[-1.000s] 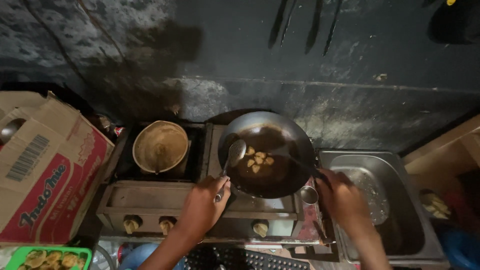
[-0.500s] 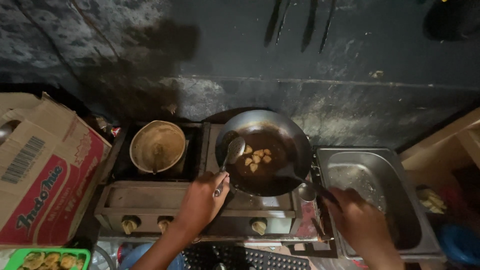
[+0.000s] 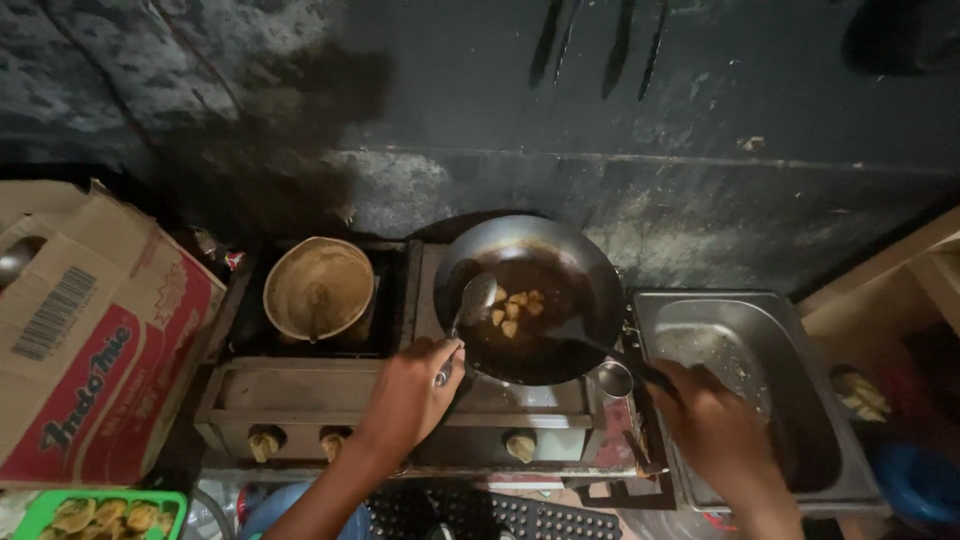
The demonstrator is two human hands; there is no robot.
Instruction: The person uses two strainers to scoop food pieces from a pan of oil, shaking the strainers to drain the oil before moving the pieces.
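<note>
Round pot on left burner of stove, tan inside. Three stove knobs along front. Cardboard box far left, flap open. Green tray of pale food pieces at bottom left corner. Steel basin right of stove. Dark utensils hang on stained wall. Black grid mat below stove.

Dark wok holds golden-brown pieces; cardboard box red and tan, tray green

Green tray and cardboard box — cut off at frame edge.
</note>
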